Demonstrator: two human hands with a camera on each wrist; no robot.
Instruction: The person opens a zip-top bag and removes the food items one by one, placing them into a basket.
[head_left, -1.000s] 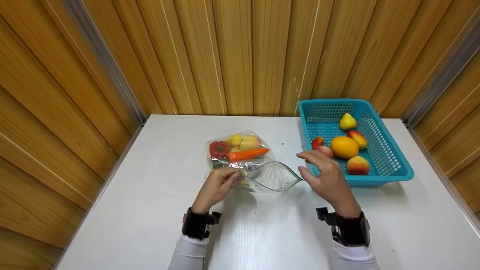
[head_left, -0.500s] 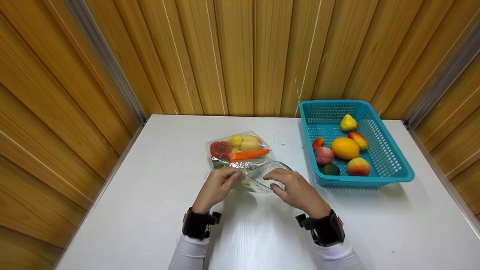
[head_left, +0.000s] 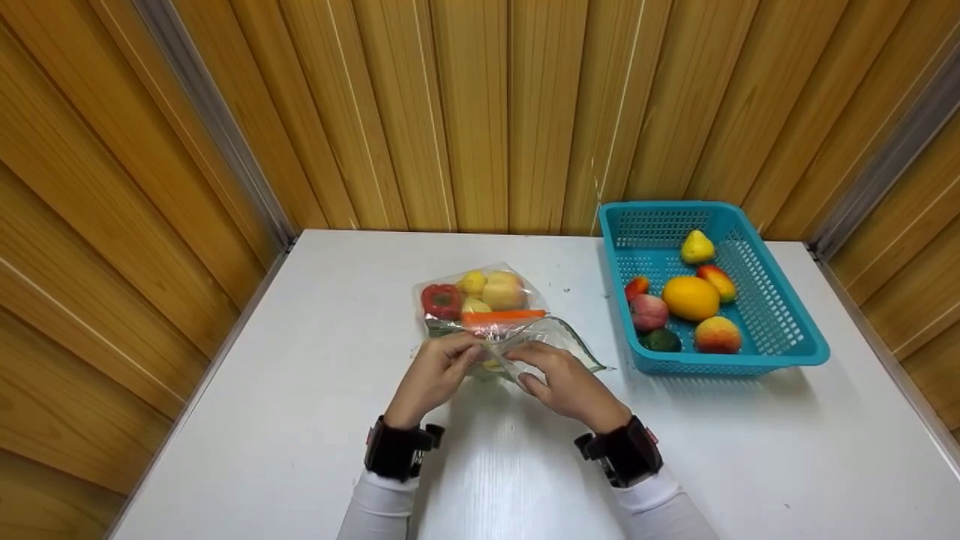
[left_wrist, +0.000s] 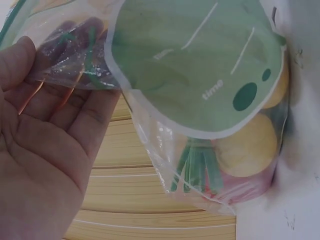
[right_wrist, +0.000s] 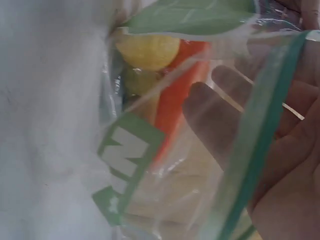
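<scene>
A clear zip-lock bag [head_left: 559,337] with a green-edged mouth lies mid-table. Through its plastic show a red bell pepper [head_left: 442,301], an orange carrot [head_left: 502,316] and several yellowish fruits. My left hand [head_left: 439,375] pinches the mouth's left side between thumb and fingers; in the left wrist view its fingers show behind the plastic. My right hand [head_left: 566,386] is at the bag's mouth, thumb and fingers apart. In the right wrist view, the green zip strip [right_wrist: 265,130] crosses in front of the right palm, and the extended fingers [right_wrist: 212,125] show through the plastic, near the carrot.
A teal perforated basket [head_left: 780,300] stands at the back right. It holds a yellow pear [head_left: 697,247], a large yellow fruit [head_left: 691,298], a peach [head_left: 718,334] and several other pieces. Wood-look panels [head_left: 480,112] rise behind the white table [head_left: 315,337] and at its sides.
My right hand has moved left from beside the basket to the bag's mouth, its fingers now within the opening. The carrot has shifted slightly inside the bag. My left hand has kept its hold.
</scene>
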